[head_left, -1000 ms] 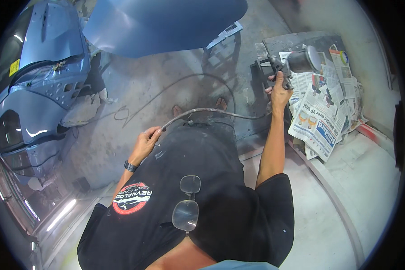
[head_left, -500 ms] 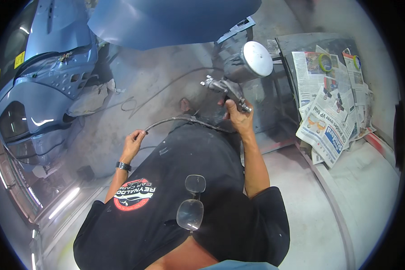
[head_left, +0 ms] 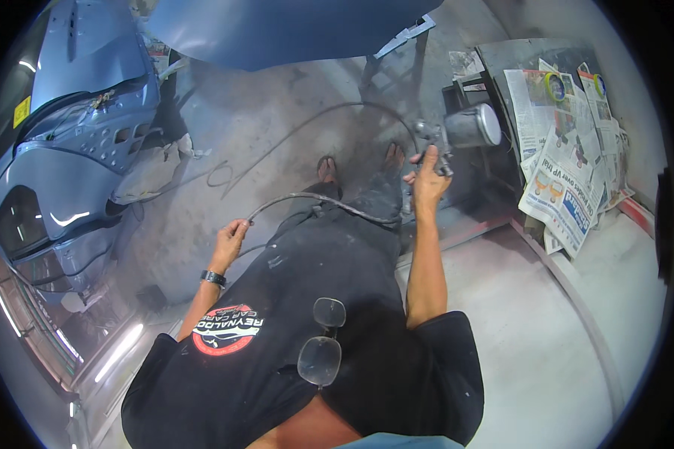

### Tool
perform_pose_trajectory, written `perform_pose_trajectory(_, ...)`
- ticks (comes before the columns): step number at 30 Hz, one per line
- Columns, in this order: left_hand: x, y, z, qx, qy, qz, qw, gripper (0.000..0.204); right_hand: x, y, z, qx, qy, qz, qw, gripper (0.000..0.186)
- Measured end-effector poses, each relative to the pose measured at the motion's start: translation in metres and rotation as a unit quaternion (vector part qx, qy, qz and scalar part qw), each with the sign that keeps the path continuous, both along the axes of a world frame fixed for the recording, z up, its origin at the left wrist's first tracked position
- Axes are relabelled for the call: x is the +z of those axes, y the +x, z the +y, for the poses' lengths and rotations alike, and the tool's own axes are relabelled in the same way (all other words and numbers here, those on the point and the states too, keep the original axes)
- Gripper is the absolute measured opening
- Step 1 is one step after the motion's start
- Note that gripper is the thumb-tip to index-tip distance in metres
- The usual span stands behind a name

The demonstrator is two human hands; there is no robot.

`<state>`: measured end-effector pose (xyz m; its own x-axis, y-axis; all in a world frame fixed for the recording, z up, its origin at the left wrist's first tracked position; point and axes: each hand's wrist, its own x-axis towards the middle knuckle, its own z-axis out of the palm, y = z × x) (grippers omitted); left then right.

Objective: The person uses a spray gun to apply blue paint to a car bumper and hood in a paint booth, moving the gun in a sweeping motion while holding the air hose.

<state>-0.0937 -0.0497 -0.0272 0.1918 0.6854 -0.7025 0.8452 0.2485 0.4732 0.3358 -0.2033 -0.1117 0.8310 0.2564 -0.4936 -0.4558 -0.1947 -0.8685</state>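
Note:
A spray gun (head_left: 436,136) with a metal paint cup (head_left: 472,126) is gripped in my right hand (head_left: 430,179), out to the right of my body. The cup lies sideways, its pale lid facing right. My left hand (head_left: 234,236) pinches a dark air hose (head_left: 307,196), which arcs across my front toward the right side of my waist. Another stretch of hose (head_left: 292,136) loops over the floor and rises near the gun. Above and ahead of my hands, a blue car panel (head_left: 284,34) is held up on a stand (head_left: 406,36).
At the left stands a blue car body (head_left: 82,150) with its openings exposed. To the right, a dark bench (head_left: 494,56) bears newspaper sheets (head_left: 558,194) and two rolls of yellow-green tape (head_left: 554,86). Hose lies coiled on the grey floor (head_left: 240,97) ahead of my feet.
My right hand has swung the spray gun rightward and turned it, so its cup now points right. My left hand has shifted slightly right, still on the hose. Both my feet now show.

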Motion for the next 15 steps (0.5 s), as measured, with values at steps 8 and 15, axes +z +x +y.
perform_pose_trajectory(8, -0.026, -0.087, 0.068, 0.012, 0.014, -0.016, 1.000, 0.032, 0.057, -0.108, 0.046, 0.141, 0.173, 0.022, 0.975, 0.041)
perform_pose_trajectory(15, -0.049, -0.022, 0.063, -0.130, -0.038, 0.007, 0.991, 0.033, -0.002, -0.037, -0.002, 0.062, 0.002, -0.013, 0.998, 0.038)
